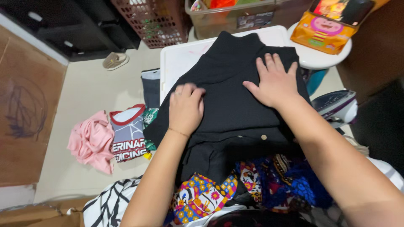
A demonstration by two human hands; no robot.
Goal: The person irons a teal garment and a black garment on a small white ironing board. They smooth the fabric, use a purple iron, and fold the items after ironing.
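Pressing flat on a black garment point(235, 109) spread over the white bench point(181, 59): left hand point(185, 108) curled loosely, knuckles down on the cloth, grasping nothing; right hand point(275, 84) open, palm and fingers splayed on the fabric. Soft, light, limp stuff, likely best pinched at a hem or shoulder edge. Nearer, patterned clothes point(202, 197); beside, an iron point(336, 107); beyond, a brown basket point(155, 21).

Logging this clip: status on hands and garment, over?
Left hand curled, right hand flat, both pressing black garment on white table. Iron at right, patterned cloth near edge.
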